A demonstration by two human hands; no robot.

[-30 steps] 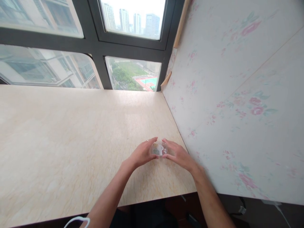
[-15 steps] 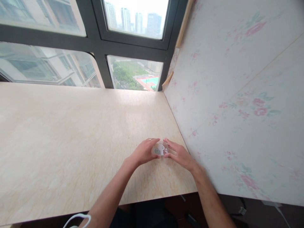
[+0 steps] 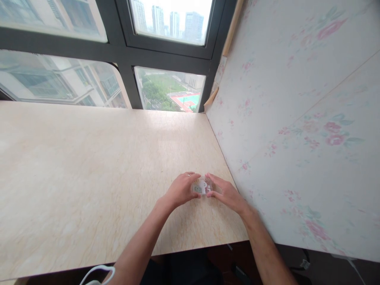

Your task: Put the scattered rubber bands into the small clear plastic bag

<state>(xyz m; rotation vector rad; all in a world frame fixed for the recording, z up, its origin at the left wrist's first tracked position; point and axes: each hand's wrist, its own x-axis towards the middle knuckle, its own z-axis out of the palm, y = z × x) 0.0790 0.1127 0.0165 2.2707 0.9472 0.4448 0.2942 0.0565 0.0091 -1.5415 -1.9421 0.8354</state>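
Observation:
A small clear plastic box point(image 3: 202, 186) with pale printed contents sits on the marble-pattern tabletop point(image 3: 89, 158), close to the right wall. My left hand point(image 3: 181, 189) curls round its left side, fingers bent, with a ring on one finger. Pressed against the box's right side is my right hand point(image 3: 227, 193), its fingers close together. Both hands grip the box between them, low over the table. What lies inside the box is too small to make out.
A wall with floral wallpaper point(image 3: 297, 118) rises along the table's right edge. Dark-framed windows point(image 3: 124, 59) run along the far side. A white cable point(image 3: 96, 273) loops at the table's near edge, lower left.
Both hands have closed in slightly on the box, covering more of it. The view has shifted a little.

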